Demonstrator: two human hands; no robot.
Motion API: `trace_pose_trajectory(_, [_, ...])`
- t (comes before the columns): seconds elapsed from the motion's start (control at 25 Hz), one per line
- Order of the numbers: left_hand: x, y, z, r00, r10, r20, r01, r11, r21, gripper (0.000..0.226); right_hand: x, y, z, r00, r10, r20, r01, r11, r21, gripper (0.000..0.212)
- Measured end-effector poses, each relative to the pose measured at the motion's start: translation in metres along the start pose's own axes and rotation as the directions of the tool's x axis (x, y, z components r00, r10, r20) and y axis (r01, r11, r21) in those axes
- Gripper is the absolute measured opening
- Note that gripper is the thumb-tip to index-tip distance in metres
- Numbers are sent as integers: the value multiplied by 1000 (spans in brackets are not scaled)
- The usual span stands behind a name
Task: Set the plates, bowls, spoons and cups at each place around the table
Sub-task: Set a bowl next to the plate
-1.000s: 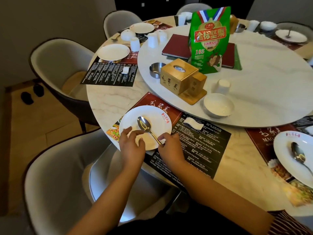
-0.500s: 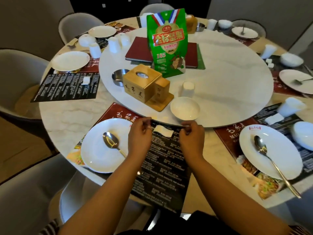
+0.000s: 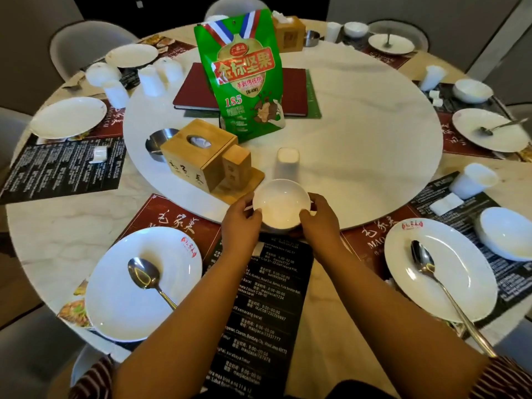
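Observation:
A small white bowl [image 3: 281, 203] is at the near edge of the turntable [image 3: 359, 156], over the black placemat [image 3: 267, 298]. My left hand [image 3: 240, 226] grips its left side and my right hand [image 3: 319, 223] grips its right side. Just behind it on the turntable stands an upturned white cup [image 3: 287, 162]. To the near left lies a white plate [image 3: 123, 300] with a metal spoon [image 3: 146, 279] on it. The place to the right has a plate [image 3: 460, 277], a spoon [image 3: 431, 272], a bowl [image 3: 506, 233] and a cup [image 3: 472, 181].
A wooden tissue box [image 3: 201, 156], a metal ashtray [image 3: 158, 142], a green snack bag [image 3: 244, 76] and a red menu book [image 3: 296, 93] sit on the turntable. Several cups [image 3: 149, 80] cluster at the far left near two plates [image 3: 69, 116]. Grey chairs ring the table.
Both hands left the plate and spoon, moved right across the placemat and up to the turntable's edge, and closed on the white bowl. The view turned right.

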State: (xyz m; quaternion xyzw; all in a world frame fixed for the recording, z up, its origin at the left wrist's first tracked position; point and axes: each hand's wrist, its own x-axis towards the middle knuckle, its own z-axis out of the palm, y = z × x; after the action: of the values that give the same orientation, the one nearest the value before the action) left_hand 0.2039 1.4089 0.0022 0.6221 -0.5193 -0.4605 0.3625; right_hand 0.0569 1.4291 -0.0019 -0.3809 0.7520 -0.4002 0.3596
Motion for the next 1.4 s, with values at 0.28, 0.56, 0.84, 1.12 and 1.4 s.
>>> trace_pose_trajectory(0.28, [-55,-29,-39,995,-43,-91,40,999,-31,35,-74,26,24,997,-82,7,80,990,115,43])
trace_pose_trajectory(0.56, [-111,-61,-64,996,-56,-76,57,998,5,24,-125,55,47,999,-37,26,35,997,75,40])
trace_pose_trajectory(0.84, [-111,-76,-64,1000,-13,-19,15,995,95,25,-138,61,47,999,-34,-3,34,997,68,40])
trace_pose_trajectory(1.12, [-105,-74,-59,999,-36,-26,40,989,140,34,-140,61,42,999,-33,14,32,998,48,39])
trace_pose_trajectory(1.4, [-75,-41,-56,998,-34,-58,40,994,100,30,-100,30,27,996,-74,-51,72,996,-43,24])
